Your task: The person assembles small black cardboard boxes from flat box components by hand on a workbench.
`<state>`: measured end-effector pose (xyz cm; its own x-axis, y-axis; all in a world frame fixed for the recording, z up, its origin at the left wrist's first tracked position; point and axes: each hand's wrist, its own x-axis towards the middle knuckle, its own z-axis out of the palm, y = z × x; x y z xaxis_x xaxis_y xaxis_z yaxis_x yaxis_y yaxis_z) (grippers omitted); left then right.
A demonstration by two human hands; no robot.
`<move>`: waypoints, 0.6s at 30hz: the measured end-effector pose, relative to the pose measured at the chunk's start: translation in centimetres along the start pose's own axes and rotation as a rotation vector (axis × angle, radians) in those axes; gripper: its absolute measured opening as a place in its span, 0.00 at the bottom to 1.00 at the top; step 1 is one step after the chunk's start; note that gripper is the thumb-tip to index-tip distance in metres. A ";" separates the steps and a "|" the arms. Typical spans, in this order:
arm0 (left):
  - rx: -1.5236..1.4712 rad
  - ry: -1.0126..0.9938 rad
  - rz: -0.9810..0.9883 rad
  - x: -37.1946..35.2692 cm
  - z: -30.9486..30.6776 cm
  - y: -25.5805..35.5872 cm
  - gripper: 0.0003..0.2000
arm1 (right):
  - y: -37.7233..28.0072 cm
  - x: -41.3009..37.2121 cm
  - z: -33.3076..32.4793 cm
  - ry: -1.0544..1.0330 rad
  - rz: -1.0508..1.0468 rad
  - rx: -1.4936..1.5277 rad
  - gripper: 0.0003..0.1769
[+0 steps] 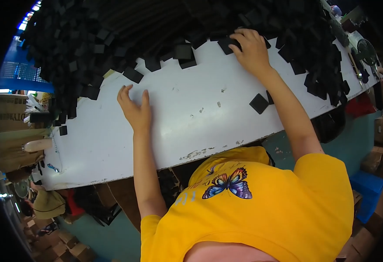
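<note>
My right hand [252,51] is at the far side of the white table [169,113], at the front edge of a large pile of black square boxes [100,48]. Its thumb and fingers curl around the side of one small black box [226,45]. Lower down, my left hand [134,109] hovers over or rests on the tabletop, fingers apart and nothing in them. Just beyond it lies a loose black box [133,74]. Another black box [258,104] sits by my right forearm, with a further dark piece partly hidden behind the arm.
The pile curves round the table's far side, with more boxes [316,85] at the right. A small fan [366,51] stands at the far right. On the left are a bottle-like object [37,145], a cardboard box [10,113] and a blue crate [19,72]. A blue stool [367,192] is on the floor.
</note>
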<state>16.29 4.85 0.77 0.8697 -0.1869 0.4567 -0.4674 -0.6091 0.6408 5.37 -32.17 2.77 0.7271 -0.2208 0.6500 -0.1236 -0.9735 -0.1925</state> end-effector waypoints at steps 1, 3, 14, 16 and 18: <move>0.039 0.036 0.068 0.9 0.8 0.5 0.25 | 0.2 0.6 0.7 0.017 -0.009 -0.077 0.18; 0.017 0.020 0.118 2.7 2.3 0.3 0.27 | 0.4 0.7 1.7 -0.179 0.075 -0.172 0.22; -0.486 0.074 -0.290 0.8 0.9 -1.0 0.24 | 0.2 -8.5 -11.6 -0.265 0.060 0.352 0.16; -0.625 -0.072 -0.209 -3.0 0.3 0.5 0.25 | -2.4 -11.3 -12.7 -0.260 -0.018 0.206 0.16; -0.654 -0.164 -0.161 -6.5 0.4 5.0 0.27 | -4.6 -12.6 -12.7 -0.298 0.016 0.075 0.16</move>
<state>8.38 2.71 0.72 0.9248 -0.2789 0.2587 -0.2853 -0.0588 0.9566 -11.82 -25.68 4.78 0.8928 -0.1978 0.4047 -0.0940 -0.9605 -0.2621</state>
